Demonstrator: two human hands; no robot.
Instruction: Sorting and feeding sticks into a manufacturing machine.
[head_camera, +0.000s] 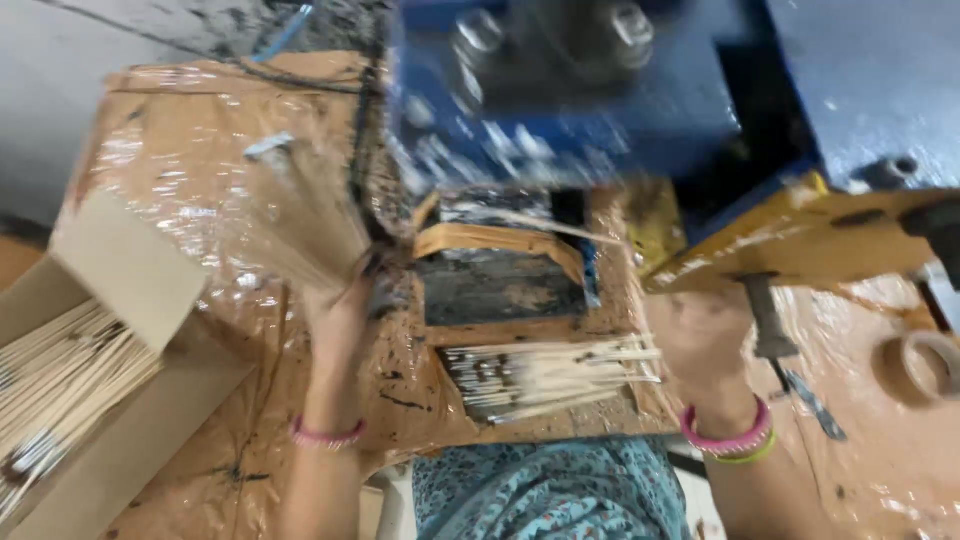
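My left hand (340, 310) is raised over the table and grips a fanned bundle of thin pale sticks (300, 215), which blur upward to the left. A pink bangle sits on that wrist. My right hand (705, 335) rests at the right end of a flat pile of dark-tipped sticks (550, 375) lying on the work surface in front of me; whether it grips them is unclear. Pink and yellow bangles circle the right wrist. Behind the pile is a dark stained tray (500, 285) under a blue machine (580, 90).
An open cardboard box (110, 400) at the left holds several pale sticks. The table is covered in brown plastic-wrapped card (170, 150). A yellow machine arm (800, 235) juts right, a tape roll (925, 365) lies far right, and a small tool (800, 385) lies nearby.
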